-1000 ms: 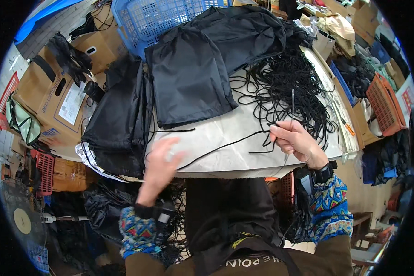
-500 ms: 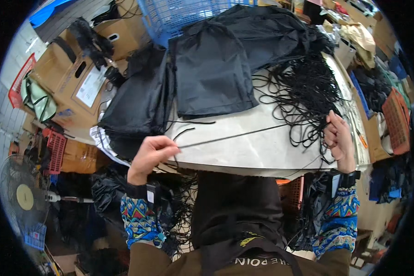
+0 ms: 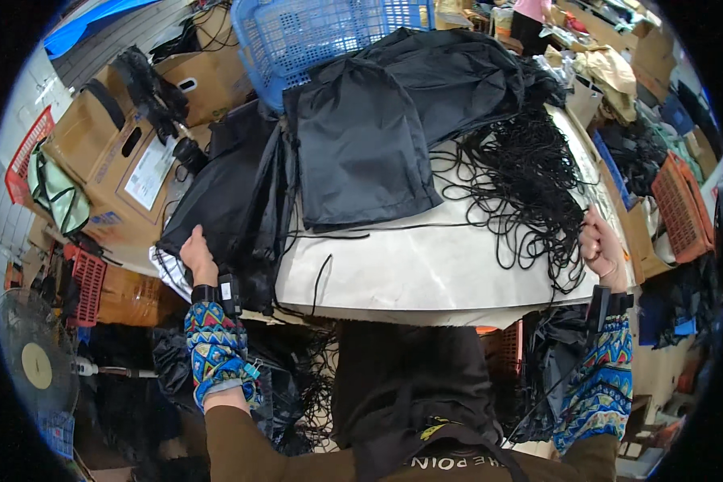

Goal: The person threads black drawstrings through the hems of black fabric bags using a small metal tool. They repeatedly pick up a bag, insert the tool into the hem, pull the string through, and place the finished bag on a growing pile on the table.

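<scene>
At the left, my left hand (image 3: 198, 255) is closed in a pinch over a stack of black fabric bags (image 3: 237, 193), at the end of a thin black cord (image 3: 450, 226). The cord runs across the white tabletop (image 3: 394, 273) toward a tangled heap of black cord (image 3: 530, 181). My right hand (image 3: 602, 247) is closed on cord at that heap's near right edge. Between my hands lies a flat black drawstring bag (image 3: 361, 153), with more black bags (image 3: 458, 76) piled behind it. A short loose cord end (image 3: 322, 277) lies near the table's front edge.
A blue plastic crate (image 3: 321, 40) stands behind the bags. Cardboard boxes (image 3: 124, 161) and a fan (image 3: 36, 361) are at my left. An orange crate (image 3: 681, 207) sits at the far right. Another person (image 3: 530, 20) stands in the background.
My left hand has moved left, from the table's front edge to over the left bags, drawing the cord along. My right hand stays by the heap, closed. The view has shifted slightly.
</scene>
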A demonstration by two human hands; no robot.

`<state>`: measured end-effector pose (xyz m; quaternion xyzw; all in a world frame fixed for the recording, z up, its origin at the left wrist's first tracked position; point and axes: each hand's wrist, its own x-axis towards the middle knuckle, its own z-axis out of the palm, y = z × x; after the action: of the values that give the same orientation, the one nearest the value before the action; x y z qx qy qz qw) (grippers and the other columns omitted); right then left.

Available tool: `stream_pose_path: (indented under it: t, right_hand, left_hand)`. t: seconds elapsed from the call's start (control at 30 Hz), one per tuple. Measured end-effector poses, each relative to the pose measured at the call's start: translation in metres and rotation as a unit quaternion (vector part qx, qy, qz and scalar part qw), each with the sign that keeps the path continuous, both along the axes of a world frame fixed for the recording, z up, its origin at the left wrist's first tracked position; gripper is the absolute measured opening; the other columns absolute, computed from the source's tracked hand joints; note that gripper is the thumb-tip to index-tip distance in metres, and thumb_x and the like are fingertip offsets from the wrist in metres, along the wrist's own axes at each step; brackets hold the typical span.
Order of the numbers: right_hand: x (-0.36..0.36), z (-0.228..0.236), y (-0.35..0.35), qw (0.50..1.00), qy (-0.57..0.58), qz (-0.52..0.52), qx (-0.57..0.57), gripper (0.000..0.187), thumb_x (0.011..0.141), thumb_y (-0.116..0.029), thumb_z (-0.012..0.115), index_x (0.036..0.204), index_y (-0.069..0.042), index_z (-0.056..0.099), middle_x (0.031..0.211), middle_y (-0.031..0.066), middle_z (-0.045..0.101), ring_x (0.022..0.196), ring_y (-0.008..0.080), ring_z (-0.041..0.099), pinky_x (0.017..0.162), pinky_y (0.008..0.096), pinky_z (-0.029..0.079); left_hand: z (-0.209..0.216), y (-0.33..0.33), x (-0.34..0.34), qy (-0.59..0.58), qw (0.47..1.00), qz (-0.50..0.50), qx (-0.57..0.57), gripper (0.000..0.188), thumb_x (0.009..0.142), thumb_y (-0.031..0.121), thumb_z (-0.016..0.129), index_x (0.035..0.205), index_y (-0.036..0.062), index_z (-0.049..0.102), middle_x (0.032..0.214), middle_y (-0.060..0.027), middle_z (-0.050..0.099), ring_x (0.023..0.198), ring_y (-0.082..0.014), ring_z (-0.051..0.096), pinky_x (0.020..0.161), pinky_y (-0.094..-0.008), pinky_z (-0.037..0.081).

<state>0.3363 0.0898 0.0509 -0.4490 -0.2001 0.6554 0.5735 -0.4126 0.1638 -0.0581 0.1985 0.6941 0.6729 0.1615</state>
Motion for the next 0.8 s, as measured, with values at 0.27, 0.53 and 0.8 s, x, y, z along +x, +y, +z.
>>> stream_pose_path:
  t: [0.27,0.53,0.8]
  right_hand:
    - [-0.037,0.022,-0.011,0.984,-0.175,0.031,-0.024,0.029,0.093,-0.030,0.054,0.071,-0.012,0.048,0.050,-0.0106,0.028,0.037,0.0004,0.024,0.030,0.0175,0.016]
    - [-0.178,0.049,-0.013,0.906,-0.233,0.352,0.038,0.021,0.095,-0.020,0.051,0.101,-0.003,0.062,0.065,-0.0060,0.045,0.048,0.0008,0.032,0.040,0.0169,0.021]
    - [-0.159,0.033,-0.037,0.869,-0.309,0.376,0.092,0.021,0.095,-0.025,0.051,0.088,-0.008,0.062,0.063,-0.0078,0.049,0.048,-0.0008,0.032,0.041,0.0183,0.023]
  left_hand:
    - [0.047,-0.010,0.049,0.544,0.814,-0.073,-0.190,0.021,0.082,0.022,0.061,0.096,0.0068,0.061,0.085,-0.0095,0.061,0.087,-0.0342,0.055,0.078,-0.0427,0.044]
    - [0.091,-0.088,0.332,0.133,0.765,-0.628,0.049,0.020,0.087,0.011,0.062,0.102,-0.0002,0.065,0.094,-0.0063,0.065,0.083,-0.0112,0.059,0.076,-0.0253,0.047]
    - [0.075,-0.103,0.414,-0.216,0.739,-0.631,0.096,0.020,0.087,0.012,0.063,0.102,0.0003,0.066,0.094,-0.0035,0.065,0.081,-0.0089,0.057,0.070,-0.0229,0.044]
